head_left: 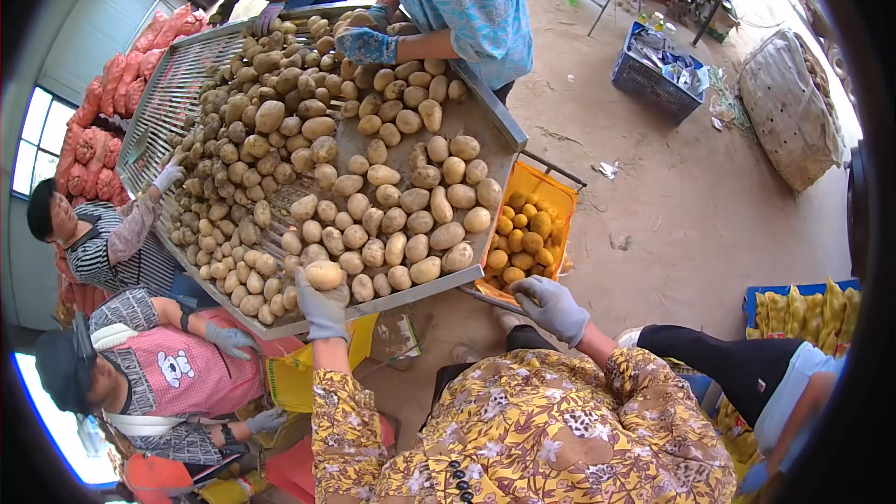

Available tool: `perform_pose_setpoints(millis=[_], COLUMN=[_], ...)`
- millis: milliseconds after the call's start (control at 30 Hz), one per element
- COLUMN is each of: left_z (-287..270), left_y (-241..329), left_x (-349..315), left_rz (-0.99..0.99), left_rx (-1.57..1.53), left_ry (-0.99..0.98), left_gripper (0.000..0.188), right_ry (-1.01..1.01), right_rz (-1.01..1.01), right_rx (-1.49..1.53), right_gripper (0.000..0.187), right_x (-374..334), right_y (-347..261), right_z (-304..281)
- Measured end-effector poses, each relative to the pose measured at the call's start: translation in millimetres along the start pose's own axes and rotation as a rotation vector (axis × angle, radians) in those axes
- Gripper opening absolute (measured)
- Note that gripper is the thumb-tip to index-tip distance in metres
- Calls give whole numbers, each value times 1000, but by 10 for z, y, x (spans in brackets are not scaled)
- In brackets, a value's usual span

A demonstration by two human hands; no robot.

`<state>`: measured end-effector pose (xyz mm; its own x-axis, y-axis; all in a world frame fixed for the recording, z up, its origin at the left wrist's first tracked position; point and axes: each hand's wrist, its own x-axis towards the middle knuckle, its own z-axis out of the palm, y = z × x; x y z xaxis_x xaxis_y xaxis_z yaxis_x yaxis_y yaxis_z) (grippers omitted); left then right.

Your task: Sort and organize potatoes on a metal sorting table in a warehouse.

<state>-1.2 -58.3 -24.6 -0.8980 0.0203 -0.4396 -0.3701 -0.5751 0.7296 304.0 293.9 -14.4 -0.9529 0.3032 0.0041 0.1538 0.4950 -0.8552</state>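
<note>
In a grey-white glove, my left hand (pixel 323 310) is at the near edge of a metal sorting table (pixel 411 293), its fingers closed round a pale potato (pixel 324 274). Many more potatoes (pixel 392 222) lie loose across the table top, clean ones nearer me and browner ones farther off. My right hand (pixel 554 309), gloved alike, hovers by the near corner of an orange-lined crate (pixel 558 198). Its fingers look loosely bent and a little apart, with nothing visible in them. Small potatoes (pixel 528 235) fill much of that crate.
Co-workers stand round the table: one in patterned blue (pixel 467 9), one in striped clothes (pixel 121 247), one in a pink apron (pixel 177 364). Red sacks (pixel 103 84) are stacked at the left. A blue crate (pixel 644 84) and a large sack (pixel 791 107) stand on the right.
</note>
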Motion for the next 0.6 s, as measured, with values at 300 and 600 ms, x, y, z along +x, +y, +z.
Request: perform_pose_setpoints(millis=[300, 600], left_z=[678, 766], left_y=[-270, -15], left_x=[-1244, -1591], left_rz=[21, 136], left_rx=[199, 677], left_ry=[-204, -390], left_gripper=[52, 48], right_ry=[-442, -751], right_rz=[193, 704], right_rx=[759, 1710], right_gripper=[45, 49], right_x=[1018, 1179], right_y=[-780, -960], right_z=[726, 1277])
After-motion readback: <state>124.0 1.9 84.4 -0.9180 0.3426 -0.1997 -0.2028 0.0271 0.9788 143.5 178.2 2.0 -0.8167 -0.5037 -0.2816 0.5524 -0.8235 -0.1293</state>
